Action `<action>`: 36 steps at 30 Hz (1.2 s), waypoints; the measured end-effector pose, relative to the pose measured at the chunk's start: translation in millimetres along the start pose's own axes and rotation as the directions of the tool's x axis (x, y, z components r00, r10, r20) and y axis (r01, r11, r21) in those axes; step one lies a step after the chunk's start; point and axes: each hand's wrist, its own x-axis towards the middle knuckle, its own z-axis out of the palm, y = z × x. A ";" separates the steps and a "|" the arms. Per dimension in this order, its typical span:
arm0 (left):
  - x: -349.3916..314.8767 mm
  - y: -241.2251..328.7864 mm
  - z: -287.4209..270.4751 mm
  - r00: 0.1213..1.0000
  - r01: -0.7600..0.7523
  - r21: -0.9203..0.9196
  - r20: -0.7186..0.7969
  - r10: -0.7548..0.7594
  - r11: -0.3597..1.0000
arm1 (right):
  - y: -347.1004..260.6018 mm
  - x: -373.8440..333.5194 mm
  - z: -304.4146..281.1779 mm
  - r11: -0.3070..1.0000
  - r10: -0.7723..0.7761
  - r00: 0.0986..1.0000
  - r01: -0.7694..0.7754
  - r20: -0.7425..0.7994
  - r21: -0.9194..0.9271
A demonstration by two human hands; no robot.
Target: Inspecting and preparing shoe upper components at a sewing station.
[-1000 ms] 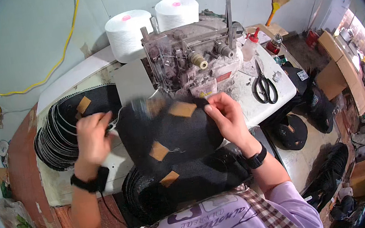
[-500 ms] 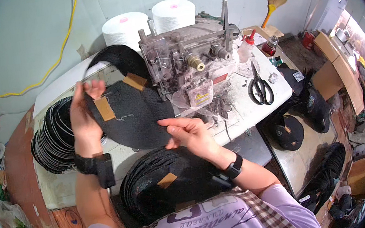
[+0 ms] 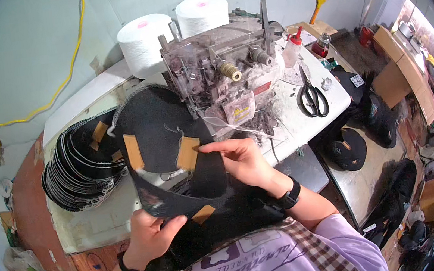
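A black fabric cap piece [image 3: 154, 119] with tan rectangular patches [image 3: 188, 153] is stretched between my hands, in front of the sewing machine [image 3: 223, 58]. My left hand [image 3: 153, 236] is closed on its lower left edge, thumb on top. At its right side, next to one tan patch, my right hand [image 3: 248, 165] pinches the fabric between thumb and fingers. A pale thread trails from the piece's upper left edge. Below it, partly covered, lies a dark pile of similar fabric with another tan patch [image 3: 204, 214].
A stack of black pieces with pale stitched edges [image 3: 79, 173] stands on the left of the white table. Two white thread cones [image 3: 146, 46] are behind the machine. Black-handled scissors [image 3: 311, 98] and a red-capped bottle [image 3: 292, 51] lie right. Black caps [image 3: 346, 148] sit on a lower surface.
My left hand has come down from the piece's upper left to its lower edge. The piece has turned and moved nearer me, its loop now toward me. My right hand has moved slightly right.
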 end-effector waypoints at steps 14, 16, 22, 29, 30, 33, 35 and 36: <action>70.4 -0.2 -2.4 0.848 -0.474 0.657 0.159 0.506 0.586 | -26.9 -15.5 5.3 0.771 -0.246 0.965 0.252 0.090 -0.585; 57.9 2.2 2.9 0.976 -0.191 0.198 -0.062 0.207 0.961 | -28.2 -13.6 7.9 0.749 -0.187 0.976 0.214 0.110 -0.628; 68.6 2.3 9.8 1.000 -0.004 -0.592 0.017 0.017 0.806 | 31.8 -12.8 -7.0 0.710 -0.391 0.920 0.288 -0.019 -0.642; 104.6 -7.4 -38.3 0.945 -0.147 0.426 -0.205 0.254 0.893 | 12.7 0.5 -9.3 0.572 -0.459 0.872 0.436 0.169 -0.695; 114.5 -17.6 -42.0 0.772 -0.333 0.698 -0.184 0.609 0.634 | 14.1 -0.2 -9.8 0.525 -0.466 0.862 0.451 0.200 -0.722; 128.0 -2.4 -34.4 0.867 -0.246 0.261 -0.372 0.333 0.933 | 16.2 -1.1 -9.9 0.506 -0.475 0.857 0.452 0.200 -0.734; 135.6 1.9 -40.6 0.905 -0.208 0.085 -0.360 0.225 0.974 | 17.0 1.1 -8.7 0.495 -0.500 0.843 0.465 0.196 -0.734; 137.7 7.0 -44.7 0.932 -0.200 -0.007 -0.309 0.188 0.980 | 17.1 3.2 -7.6 0.482 -0.525 0.829 0.478 0.194 -0.734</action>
